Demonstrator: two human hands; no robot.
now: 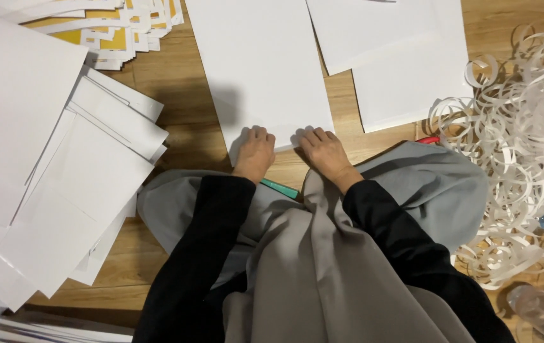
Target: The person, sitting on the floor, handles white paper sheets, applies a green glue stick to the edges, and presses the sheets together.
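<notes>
My left hand (254, 152) and my right hand (324, 152) rest side by side on the near edge of a large white sheet (259, 63) lying on the wooden floor (177, 82). Both hands have the fingers curled down onto the sheet's edge; whether they pinch it I cannot tell. Black sleeves cover both arms. Grey fabric (323, 254) drapes over my lap below the hands. A green-handled tool (279, 188) pokes out from under the fabric between my wrists.
Overlapping white sheets (405, 57) lie at the top right. A spread of white sheets (50, 159) covers the left. Yellow-and-white printed cards (113, 32) are stacked at the top left. A heap of curled white paper strips (526, 140) fills the right. A red object (429, 140) peeks out beside it.
</notes>
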